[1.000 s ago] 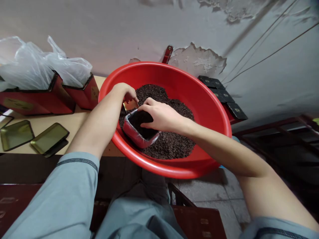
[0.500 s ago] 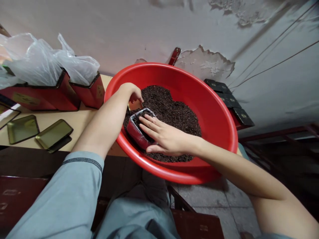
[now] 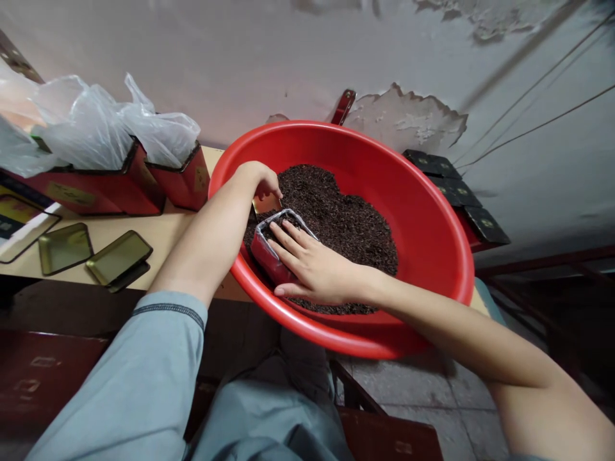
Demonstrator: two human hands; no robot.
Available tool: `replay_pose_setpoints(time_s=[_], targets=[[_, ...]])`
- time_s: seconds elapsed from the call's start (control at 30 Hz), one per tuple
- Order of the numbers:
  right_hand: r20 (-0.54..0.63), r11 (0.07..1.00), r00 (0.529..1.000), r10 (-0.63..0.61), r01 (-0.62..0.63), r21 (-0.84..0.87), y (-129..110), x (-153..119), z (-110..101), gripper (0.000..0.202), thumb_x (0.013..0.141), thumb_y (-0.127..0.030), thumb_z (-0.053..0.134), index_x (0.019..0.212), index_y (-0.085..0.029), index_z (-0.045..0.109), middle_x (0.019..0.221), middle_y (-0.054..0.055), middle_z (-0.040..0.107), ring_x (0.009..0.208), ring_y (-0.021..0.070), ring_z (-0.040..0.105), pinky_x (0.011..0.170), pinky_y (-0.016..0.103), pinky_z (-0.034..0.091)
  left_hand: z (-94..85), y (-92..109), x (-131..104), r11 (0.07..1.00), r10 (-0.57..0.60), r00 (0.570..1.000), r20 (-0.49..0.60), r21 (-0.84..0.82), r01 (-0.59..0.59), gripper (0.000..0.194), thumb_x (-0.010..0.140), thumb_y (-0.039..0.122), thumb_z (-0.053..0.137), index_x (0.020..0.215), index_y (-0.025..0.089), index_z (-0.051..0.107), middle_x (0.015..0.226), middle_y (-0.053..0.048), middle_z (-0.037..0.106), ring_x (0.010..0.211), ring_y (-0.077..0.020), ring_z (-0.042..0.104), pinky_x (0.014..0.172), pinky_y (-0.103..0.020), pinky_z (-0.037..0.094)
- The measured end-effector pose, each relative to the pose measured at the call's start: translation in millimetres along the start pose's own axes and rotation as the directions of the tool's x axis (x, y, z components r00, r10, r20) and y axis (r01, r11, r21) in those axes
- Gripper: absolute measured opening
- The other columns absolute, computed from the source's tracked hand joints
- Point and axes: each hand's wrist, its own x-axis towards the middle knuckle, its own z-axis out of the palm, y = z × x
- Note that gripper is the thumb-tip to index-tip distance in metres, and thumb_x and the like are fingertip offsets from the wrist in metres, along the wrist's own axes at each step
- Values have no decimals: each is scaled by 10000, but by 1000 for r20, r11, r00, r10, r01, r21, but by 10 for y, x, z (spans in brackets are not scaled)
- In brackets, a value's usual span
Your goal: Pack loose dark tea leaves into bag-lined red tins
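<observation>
A large red basin (image 3: 423, 224) holds a heap of dark loose tea leaves (image 3: 355, 224). Inside it, at the near left, a red tin (image 3: 269, 259) with a plastic liner round its mouth stands tilted and filled with dark leaves. My right hand (image 3: 312, 262) lies over the tin's mouth, fingers spread on the leaves, thumb along the near side. Just behind the tin, my left hand (image 3: 266, 182) is bent down with curled fingers on a small metal scoop-like piece (image 3: 266, 203), partly hidden by the hand.
Red tins (image 3: 185, 182) with plastic bags stand on the table (image 3: 168, 224) at the left. Metal lids (image 3: 120, 256) lie in front of them. Dark boxes (image 3: 451, 189) are stacked right of the basin. A peeling wall rises behind.
The whole view has shifted slightly, so things sit a little further right. My right hand still rests on the tin's leaves, and my left hand keeps its place behind the tin.
</observation>
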Motion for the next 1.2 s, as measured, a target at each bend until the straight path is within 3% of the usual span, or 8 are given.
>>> replay_pose_setpoints(time_s=[0.13, 0.23, 0.4, 0.57, 0.7, 0.9, 1.07, 1.2], targets=[[19, 971, 1000, -13, 8, 238, 40, -101, -216, 767, 1053, -594, 509, 1692, -207, 334, 1767, 155, 193, 1649, 315, 164, 1326, 563, 246, 73, 53, 56, 996, -86, 995, 42, -12, 87, 918, 812, 610, 729, 1623, 256, 484, 1475, -170, 665, 1263, -398, 665, 1034, -462, 534], [-126, 947, 992, 22, 19, 319, 187, -205, -322, 625, 1106, -525, 396, 1681, -281, 365, 1767, 88, 247, 1632, 257, 255, 1326, 506, 273, 115, 80, 94, 997, -79, 997, 18, -15, 80, 891, 862, 595, 679, 1645, 240, 444, 1539, -177, 615, 1280, -388, 658, 1005, -434, 556], [-137, 998, 990, 42, -35, 52, 347, -207, -113, 866, 1043, -697, 401, 1685, -123, 321, 1760, 211, 190, 1650, 352, 159, 1310, 625, 246, 119, 109, 36, 996, -90, 995, 46, 29, 88, 831, 912, 554, 633, 1651, 229, 434, 1580, -176, 578, 1291, -385, 654, 992, -424, 569], [-109, 978, 991, 79, -98, -183, 50, -87, 155, 1032, 987, -792, 397, 1623, 21, 384, 1699, 325, 243, 1630, 458, 137, 1290, 700, 203, 143, 178, -58, 994, -110, 994, 30, 4, 110, 745, 941, 471, 617, 1627, 215, 478, 1622, -186, 527, 1277, -394, 667, 988, -440, 573], [-74, 991, 996, 49, -58, -123, -96, -52, 150, 1024, 1006, -779, 364, 1640, 26, 345, 1706, 337, 209, 1623, 437, 205, 1293, 654, 259, 156, 199, -82, 992, -125, 992, 27, 9, 125, 689, 960, 412, 585, 1614, 216, 496, 1614, -177, 538, 1270, -371, 674, 987, -417, 574], [-148, 984, 980, 135, -150, -98, 196, 43, 43, 964, 1024, -735, 395, 1673, -28, 295, 1751, 283, 79, 1650, 411, 71, 1312, 648, 176, 123, 185, -73, 993, -117, 992, 44, 27, 116, 702, 946, 461, 606, 1595, 210, 516, 1544, -177, 606, 1274, -356, 669, 949, -371, 583], [-162, 987, 985, -68, 43, -153, 229, 198, 88, 879, 1040, -721, 377, 1668, -108, 347, 1761, 211, 157, 1655, 377, 113, 1323, 646, 105, 117, 189, -61, 991, -129, 990, 54, 24, 128, 663, 955, 420, 583, 1576, 194, 534, 1533, -169, 615, 1283, -342, 662, 939, -355, 582], [-153, 982, 980, -126, 102, -160, 112, 237, 137, 915, 1043, -727, 355, 1639, -34, 379, 1715, 259, 288, 1626, 386, 243, 1312, 608, 219, 125, 182, -44, 988, -156, 986, 52, 13, 156, 687, 940, 430, 604, 1579, 191, 528, 1548, -182, 598, 1281, -352, 664, 929, -365, 590]])
